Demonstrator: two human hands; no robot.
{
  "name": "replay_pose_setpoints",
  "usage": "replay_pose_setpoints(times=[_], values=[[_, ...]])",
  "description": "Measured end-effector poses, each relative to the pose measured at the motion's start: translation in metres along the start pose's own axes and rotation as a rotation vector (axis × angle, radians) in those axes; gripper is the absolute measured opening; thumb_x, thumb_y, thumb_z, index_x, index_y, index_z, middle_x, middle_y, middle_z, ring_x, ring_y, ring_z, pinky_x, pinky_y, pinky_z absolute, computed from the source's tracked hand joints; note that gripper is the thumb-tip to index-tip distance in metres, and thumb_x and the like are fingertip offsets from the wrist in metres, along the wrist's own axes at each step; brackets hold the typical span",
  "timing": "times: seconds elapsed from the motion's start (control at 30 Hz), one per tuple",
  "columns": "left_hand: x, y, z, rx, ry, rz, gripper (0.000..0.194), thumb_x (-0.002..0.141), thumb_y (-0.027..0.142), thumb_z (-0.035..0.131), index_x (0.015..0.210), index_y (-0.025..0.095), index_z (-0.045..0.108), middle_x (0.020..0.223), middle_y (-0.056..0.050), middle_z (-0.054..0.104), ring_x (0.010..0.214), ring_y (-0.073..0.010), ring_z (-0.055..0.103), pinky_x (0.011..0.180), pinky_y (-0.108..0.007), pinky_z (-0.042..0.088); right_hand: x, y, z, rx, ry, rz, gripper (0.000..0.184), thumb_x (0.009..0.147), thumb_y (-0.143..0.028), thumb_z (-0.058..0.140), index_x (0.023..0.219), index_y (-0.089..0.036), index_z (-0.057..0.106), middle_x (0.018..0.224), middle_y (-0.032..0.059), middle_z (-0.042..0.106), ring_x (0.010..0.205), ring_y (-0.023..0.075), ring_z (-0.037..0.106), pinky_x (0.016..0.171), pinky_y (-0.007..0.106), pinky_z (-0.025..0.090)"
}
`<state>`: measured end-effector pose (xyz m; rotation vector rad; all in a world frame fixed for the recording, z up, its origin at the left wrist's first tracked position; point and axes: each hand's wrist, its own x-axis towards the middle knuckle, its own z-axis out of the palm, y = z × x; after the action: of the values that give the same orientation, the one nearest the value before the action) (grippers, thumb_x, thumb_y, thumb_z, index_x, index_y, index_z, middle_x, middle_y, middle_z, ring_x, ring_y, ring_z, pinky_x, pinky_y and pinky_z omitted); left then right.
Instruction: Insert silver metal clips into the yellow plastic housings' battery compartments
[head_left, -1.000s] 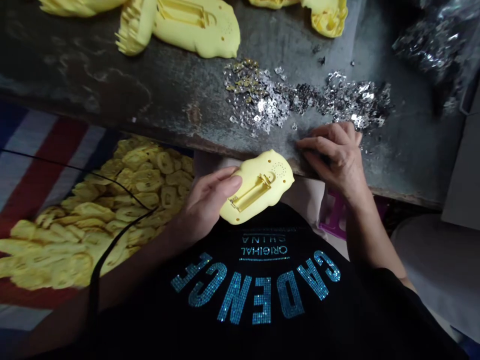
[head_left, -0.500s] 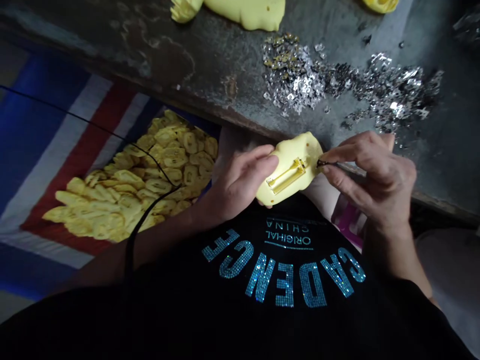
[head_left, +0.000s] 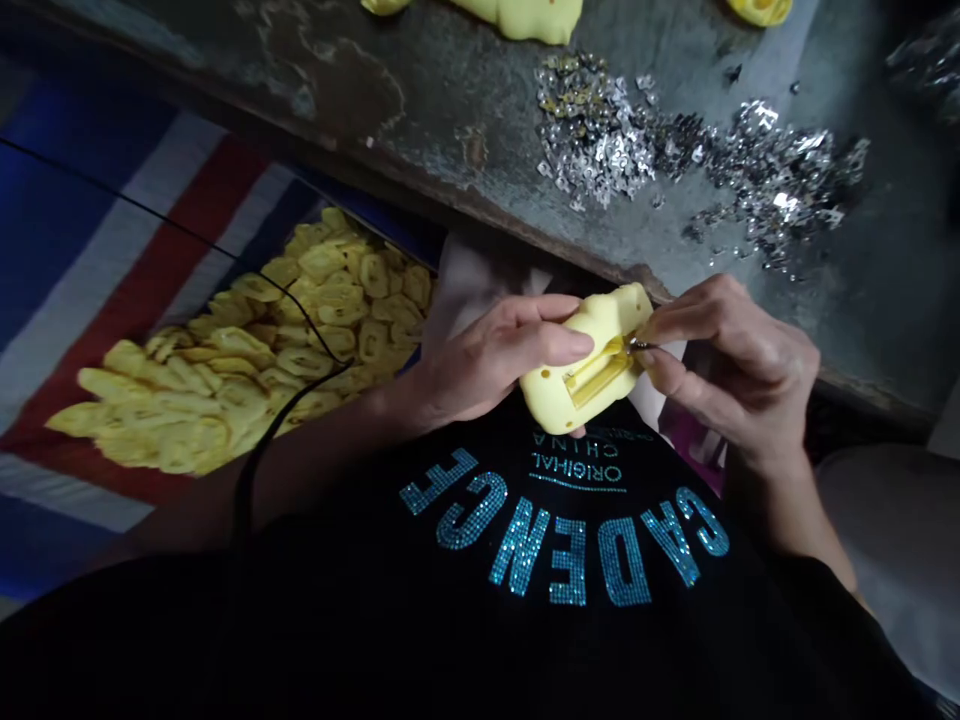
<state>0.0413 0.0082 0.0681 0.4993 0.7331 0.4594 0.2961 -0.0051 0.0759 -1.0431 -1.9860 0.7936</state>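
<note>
My left hand point(head_left: 499, 355) grips a yellow plastic housing point(head_left: 551, 395) over my lap, thumb on top and fingers beneath. A rectangular battery slot is sunk into its upper face, with small round holes near the corners. My right hand point(head_left: 739, 365) pinches a small dark metal piece point(head_left: 637, 344) between thumb and fingertips, right at the slot's far right end. The fingers partly cover that piece, so its exact shape does not show. On the metal table lies a heap of shiny small contact plates point(head_left: 600, 140), just beyond the hands.
Many yellow plastic parts point(head_left: 315, 340) lie piled on a striped sheet point(head_left: 172, 230) at left. A black cord point(head_left: 289, 295) crosses above them. Other yellow pieces point(head_left: 525, 15) rest on the metal table point(head_left: 442, 90), whose near edge runs just beyond my hands.
My right hand has brought the metal piece leftward from beside the housing to the slot's end. The left hand has tilted the housing and shifted it slightly right.
</note>
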Motion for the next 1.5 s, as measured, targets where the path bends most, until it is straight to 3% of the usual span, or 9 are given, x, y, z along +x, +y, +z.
replay_pose_setpoints(times=[0.13,0.27,0.37,0.73,0.9,1.07,1.2,1.33,1.5], values=[[0.005,-0.007,0.000,-0.081,-0.048,-0.008,0.031,0.087,0.039,0.087,0.106,0.017,0.075,0.099,-0.010,0.084,0.083,-0.0258,0.083,0.069,-0.039,0.077,-0.006,0.002,0.000,0.077,0.017,-0.006,0.017,0.102,-0.020,0.086,0.115,-0.031,0.084,0.097,0.0000,0.085,0.086,0.0237,0.077,0.081,0.045,0.060],[0.003,-0.011,0.004,-0.021,0.001,-0.016,0.037,0.088,0.043,0.083,0.113,0.017,0.075,0.089,-0.008,0.081,0.066,-0.0220,0.080,0.046,-0.023,0.058,-0.008,-0.003,-0.004,-0.017,0.002,-0.045,0.015,0.103,-0.020,0.086,0.115,-0.030,0.083,0.098,0.0007,0.085,0.085,0.0232,0.077,0.080,0.044,0.061],[-0.002,-0.008,0.010,0.032,0.072,0.013,0.031,0.090,0.042,0.080,0.107,0.016,0.074,0.085,-0.007,0.079,0.062,-0.0205,0.078,0.041,-0.020,0.049,-0.008,-0.009,-0.008,-0.119,-0.036,-0.081,0.016,0.107,-0.020,0.082,0.120,-0.030,0.082,0.101,0.0018,0.085,0.089,0.0243,0.078,0.082,0.045,0.063],[-0.005,-0.005,0.017,0.137,0.114,0.061,0.029,0.093,0.044,0.078,0.103,0.017,0.076,0.082,-0.007,0.077,0.064,-0.0219,0.076,0.050,-0.029,0.059,0.001,-0.028,-0.011,-0.506,-0.158,-0.233,0.014,0.113,-0.013,0.072,0.122,-0.024,0.072,0.102,0.0037,0.082,0.087,0.0214,0.070,0.080,0.039,0.063],[-0.005,-0.006,0.016,0.128,0.120,0.055,0.029,0.093,0.044,0.079,0.103,0.017,0.077,0.083,-0.007,0.078,0.066,-0.0227,0.078,0.052,-0.031,0.061,0.000,-0.036,-0.007,-0.611,-0.180,-0.203,0.013,0.112,-0.011,0.071,0.117,-0.023,0.074,0.101,0.0046,0.084,0.089,0.0236,0.069,0.080,0.040,0.060],[-0.004,-0.004,0.014,0.097,0.102,0.071,0.028,0.096,0.043,0.079,0.104,0.017,0.076,0.083,-0.004,0.079,0.062,-0.0200,0.078,0.041,-0.023,0.048,-0.009,-0.040,-0.004,-0.592,-0.134,-0.173,0.027,0.108,-0.012,0.077,0.133,-0.024,0.076,0.111,0.0051,0.089,0.093,0.0259,0.075,0.080,0.044,0.058],[-0.002,-0.005,0.013,0.061,0.071,0.072,0.031,0.096,0.045,0.082,0.105,0.017,0.075,0.087,-0.005,0.081,0.060,-0.0190,0.079,0.039,-0.021,0.046,-0.017,-0.037,-0.006,-0.489,-0.039,-0.084,0.035,0.106,-0.011,0.079,0.134,-0.033,0.078,0.111,0.0016,0.089,0.090,0.0255,0.078,0.081,0.045,0.059],[-0.003,-0.008,0.012,0.108,0.102,0.079,0.027,0.099,0.042,0.076,0.109,0.017,0.076,0.090,-0.007,0.083,0.065,-0.0210,0.080,0.042,-0.024,0.050,-0.017,-0.021,-0.008,-0.338,0.073,0.025,0.020,0.107,-0.020,0.081,0.120,-0.035,0.080,0.103,0.0000,0.086,0.085,0.0247,0.076,0.080,0.046,0.061],[-0.008,-0.009,0.013,0.227,0.139,0.132,0.027,0.103,0.045,0.077,0.110,0.020,0.081,0.088,-0.003,0.079,0.070,-0.0188,0.077,0.055,-0.026,0.063,-0.016,-0.014,-0.004,-0.298,0.050,0.073,0.008,0.109,-0.026,0.079,0.113,-0.033,0.082,0.101,0.0036,0.083,0.091,0.0268,0.078,0.079,0.047,0.063]])
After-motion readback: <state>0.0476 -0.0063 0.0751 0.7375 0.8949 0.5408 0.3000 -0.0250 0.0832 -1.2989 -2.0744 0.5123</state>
